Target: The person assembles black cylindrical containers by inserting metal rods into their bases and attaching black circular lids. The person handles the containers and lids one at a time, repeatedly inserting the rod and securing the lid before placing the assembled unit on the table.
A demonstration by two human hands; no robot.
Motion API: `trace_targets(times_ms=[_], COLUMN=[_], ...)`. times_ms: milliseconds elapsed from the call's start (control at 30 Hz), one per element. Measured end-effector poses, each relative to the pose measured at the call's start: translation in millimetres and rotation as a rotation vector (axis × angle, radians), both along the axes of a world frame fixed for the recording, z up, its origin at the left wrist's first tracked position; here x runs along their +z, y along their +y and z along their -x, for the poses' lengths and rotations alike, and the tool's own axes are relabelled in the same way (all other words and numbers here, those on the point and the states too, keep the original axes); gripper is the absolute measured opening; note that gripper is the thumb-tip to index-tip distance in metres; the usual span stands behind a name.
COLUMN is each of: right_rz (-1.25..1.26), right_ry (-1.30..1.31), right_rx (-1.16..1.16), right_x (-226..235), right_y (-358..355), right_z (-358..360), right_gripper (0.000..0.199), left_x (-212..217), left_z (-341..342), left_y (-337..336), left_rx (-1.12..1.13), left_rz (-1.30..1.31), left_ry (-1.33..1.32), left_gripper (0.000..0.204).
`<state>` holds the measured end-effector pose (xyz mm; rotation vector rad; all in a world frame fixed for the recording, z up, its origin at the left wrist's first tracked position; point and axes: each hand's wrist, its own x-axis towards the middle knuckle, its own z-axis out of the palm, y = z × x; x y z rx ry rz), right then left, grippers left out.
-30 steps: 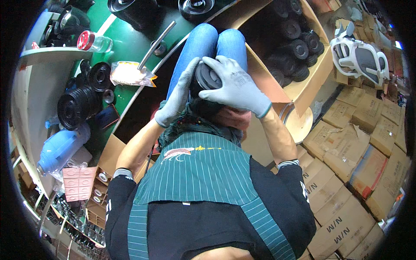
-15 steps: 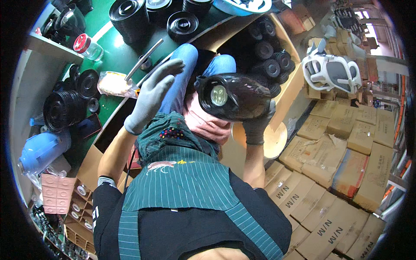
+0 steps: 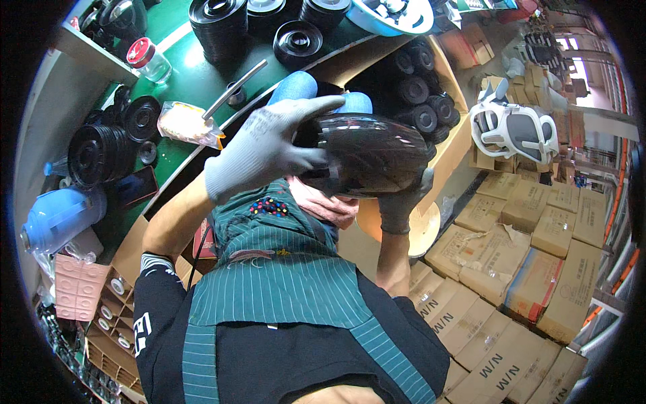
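A glossy black jug (image 3: 373,151) lies sideways above my lap, with a smooth rounded body. My left hand (image 3: 269,145), in a light grey glove, is closed round its left end, fingers spread over the top and near side. This grip hides the jug's mouth. At the other end, my right hand (image 3: 402,202) in a darker grey glove holds the jug from below, its fingers partly behind the body.
An open carton (image 3: 447,151) of black round parts stands beyond the jug. On the green bench (image 3: 192,64) are stacked black lids (image 3: 219,30), a red-capped jar (image 3: 149,60), a metal rod (image 3: 235,89) and a blue jug (image 3: 64,217). Cardboard boxes (image 3: 498,259) fill the right.
My left hand has moved right from open air onto the jug's left end. The jug has turned, so its open mouth with the shiny inside no longer shows.
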<state>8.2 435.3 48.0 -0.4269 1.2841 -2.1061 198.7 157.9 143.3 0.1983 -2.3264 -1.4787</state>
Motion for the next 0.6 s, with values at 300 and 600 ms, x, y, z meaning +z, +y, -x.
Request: trace_targets(times_ms=[300, 600], right_rz=[-0.216, -0.423], right_ry=[0.436, 0.7], right_rx=[0.002, 0.441], right_x=[-2, 24], right_y=[13, -34], right_z=[-17, 16], right_gripper=[0.055, 0.047], left_x=[-45, -34], left_z=[2, -14], left_y=[-18, -26], left_rx=[0.133, -0.03], left_rz=[0.2, 0.57], left_ry=[0.251, 0.235], left_gripper=[0.054, 0.056])
